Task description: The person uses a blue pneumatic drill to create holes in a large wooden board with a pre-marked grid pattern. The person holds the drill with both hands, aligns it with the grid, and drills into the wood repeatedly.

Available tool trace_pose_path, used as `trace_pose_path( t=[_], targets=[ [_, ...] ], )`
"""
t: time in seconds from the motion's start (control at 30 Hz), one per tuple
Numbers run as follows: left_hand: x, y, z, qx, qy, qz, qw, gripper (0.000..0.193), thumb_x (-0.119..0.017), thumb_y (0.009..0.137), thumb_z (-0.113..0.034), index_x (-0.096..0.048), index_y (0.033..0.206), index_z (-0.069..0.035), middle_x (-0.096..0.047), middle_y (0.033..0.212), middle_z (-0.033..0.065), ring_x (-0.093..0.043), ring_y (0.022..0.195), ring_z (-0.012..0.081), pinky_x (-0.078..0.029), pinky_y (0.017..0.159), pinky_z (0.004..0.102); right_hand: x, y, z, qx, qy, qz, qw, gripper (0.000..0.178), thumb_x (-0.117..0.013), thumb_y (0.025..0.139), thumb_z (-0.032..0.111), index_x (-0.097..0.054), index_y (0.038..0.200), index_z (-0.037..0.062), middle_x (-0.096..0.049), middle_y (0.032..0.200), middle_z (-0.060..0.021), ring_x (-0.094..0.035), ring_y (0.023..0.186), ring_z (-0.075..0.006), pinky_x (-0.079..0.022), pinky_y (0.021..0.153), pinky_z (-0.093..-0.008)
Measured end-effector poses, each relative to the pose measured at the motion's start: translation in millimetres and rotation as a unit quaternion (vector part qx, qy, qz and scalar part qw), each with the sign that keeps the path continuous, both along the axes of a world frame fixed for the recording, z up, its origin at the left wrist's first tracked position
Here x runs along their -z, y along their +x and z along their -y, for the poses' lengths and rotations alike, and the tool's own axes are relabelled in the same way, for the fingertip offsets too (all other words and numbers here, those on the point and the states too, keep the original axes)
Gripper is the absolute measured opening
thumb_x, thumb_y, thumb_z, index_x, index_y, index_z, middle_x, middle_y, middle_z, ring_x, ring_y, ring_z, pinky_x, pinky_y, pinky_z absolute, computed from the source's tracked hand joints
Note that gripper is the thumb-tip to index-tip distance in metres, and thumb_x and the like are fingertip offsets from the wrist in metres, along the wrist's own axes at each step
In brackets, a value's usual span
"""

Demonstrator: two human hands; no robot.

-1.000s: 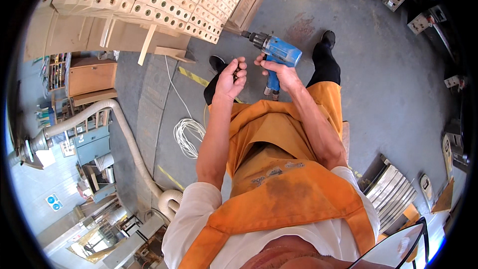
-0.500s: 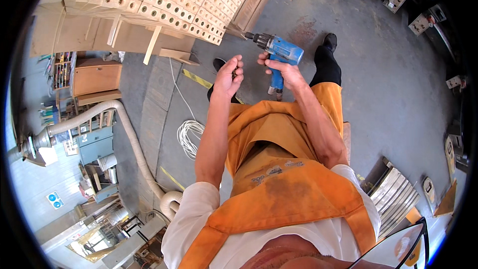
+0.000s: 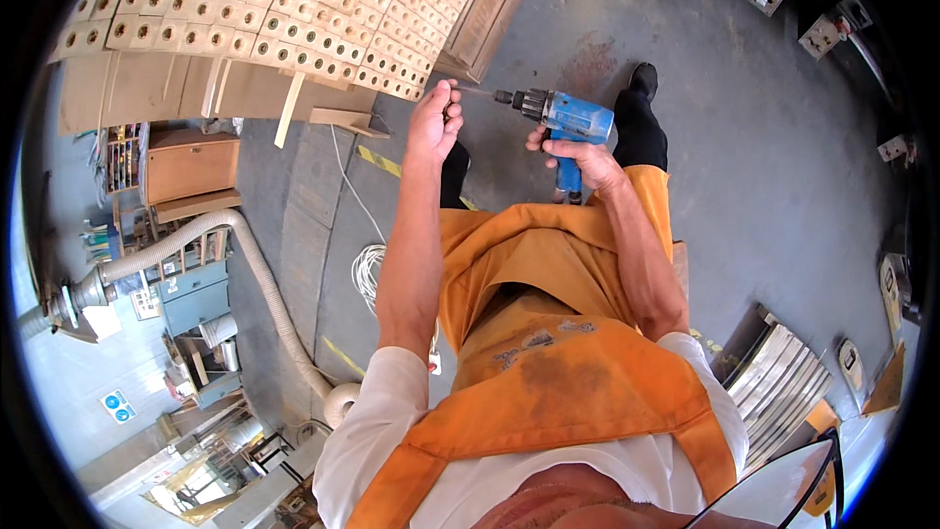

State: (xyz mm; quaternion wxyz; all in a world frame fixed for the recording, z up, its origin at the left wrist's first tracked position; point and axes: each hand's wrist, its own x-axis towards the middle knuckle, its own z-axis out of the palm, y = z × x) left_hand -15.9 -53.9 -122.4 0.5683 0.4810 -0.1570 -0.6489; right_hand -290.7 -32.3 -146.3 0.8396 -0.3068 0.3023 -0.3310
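While right hand grips drill, left hand seemingly at bit

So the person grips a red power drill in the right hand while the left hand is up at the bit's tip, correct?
Not quite: the head view shows the power drill is blue, not red. The rest holds: the right hand grips it, and the left hand is up at the bit's tip.

Bright even daylight, sharp centre, bent dark fisheye rim

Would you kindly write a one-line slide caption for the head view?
Right hand grips a blue cordless drill; left hand pinches at its bit tip, beside stacked perforated wooden blocks.
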Motion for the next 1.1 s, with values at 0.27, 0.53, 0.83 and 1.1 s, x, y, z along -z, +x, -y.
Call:
trace_pose_path(
  t=[0.27, 0.53, 0.83, 1.1],
  targets=[
    [5.3, -4.2, 9.3, 0.012, 0.026, 0.014, 1.0, 0.021, -0.055, 0.097, -0.023, -0.056, 0.104, -0.003, -0.053, 0.079, 0.0009, -0.046, 0.06, 0.0072, -0.035, 0.044, 0.0183, 8.7, 3.1, 1.6, 0.021, 0.012, 0.004, 1.0, 0.032, -0.068, 0.082, 0.008, -0.058, 0.113, 0.006, -0.066, 0.108, -0.0076, -0.063, 0.104, -0.0213, -0.049, 0.072, -0.0291],
    [7.8, -15.5, 37.9, -0.072, -0.085, -0.179, 0.977, 0.021, -0.053, 0.097, -0.02, -0.056, 0.113, -0.007, -0.054, 0.081, 0.0018, -0.047, 0.063, 0.0091, -0.036, 0.046, 0.0192, -6.2, 49.9, 11.7, 0.079, 0.023, 0.044, 0.996, 0.026, -0.067, 0.082, 0.007, -0.058, 0.106, 0.0078, -0.065, 0.102, -0.0053, -0.063, 0.102, -0.0191, -0.048, 0.071, -0.0291],
    [8.8, -11.7, 26.9, -0.056, -0.07, -0.178, 0.98, 0.023, -0.054, 0.097, -0.024, -0.056, 0.112, -0.008, -0.053, 0.082, 0.0001, -0.047, 0.065, 0.008, -0.035, 0.046, 0.0193, -4.0, 50.5, 18.8, 0.086, 0.018, 0.023, 0.996, 0.027, -0.067, 0.08, 0.007, -0.058, 0.105, 0.0047, -0.066, 0.098, -0.0064, -0.065, 0.097, -0.0202, -0.049, 0.069, -0.0298],
    [9.7, -21.4, -27.2, 0.031, 0.029, -0.109, 0.993, 0.024, -0.05, 0.098, -0.027, -0.053, 0.111, -0.007, -0.051, 0.08, -0.0004, -0.043, 0.06, 0.0072, -0.031, 0.044, 0.0175, -10.3, 51.2, 18.4, 0.084, -0.002, 0.01, 0.996, 0.025, -0.067, 0.081, 0.008, -0.059, 0.104, 0.0051, -0.066, 0.098, -0.0056, -0.064, 0.097, -0.0189, -0.048, 0.071, -0.0299]
  ],
)
